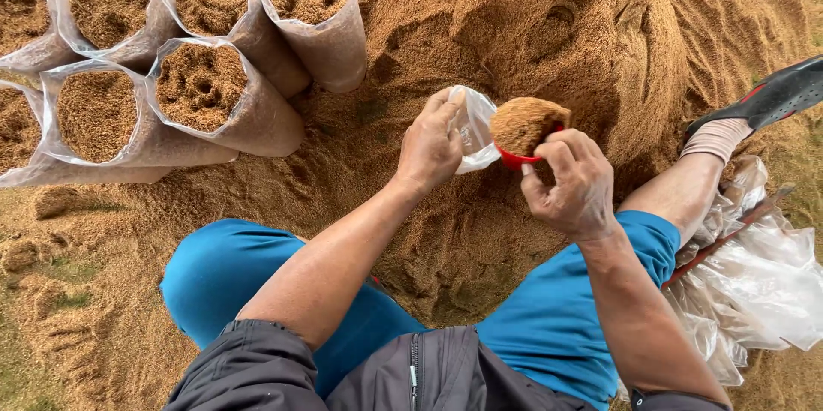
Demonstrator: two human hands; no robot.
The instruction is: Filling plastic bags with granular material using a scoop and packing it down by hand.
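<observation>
- Brown, sawdust-like grains make up the pile (549,25), which fills most of the view and spreads under the seated person's legs
- Blue trousers cover both knees, set apart with the work going on between them; a foot in a dark shoe (771,98) rests on the pile's right slope
- Filled bags (206,94), clear plastic and packed to the brim with the same grains, stand leaning together at upper left; at least seven show, so a good part of the filling looks done
- Empty bags (763,282) lie in a crumpled clear heap by the right leg, so plenty seems left to fill
- Left hand (431,147) is clenched on the mouth of one small clear bag (474,124), pinching it open just in front of the pile; the bag looks empty or nearly so
- Right hand (570,188) grips a red scoop (525,154), thumb over its rim, tilted toward the bag's mouth and touching or almost touching it
- Scoop is heaped with grains (527,122); none can be seen pouring out, so this bag's filling appears only just begun
</observation>
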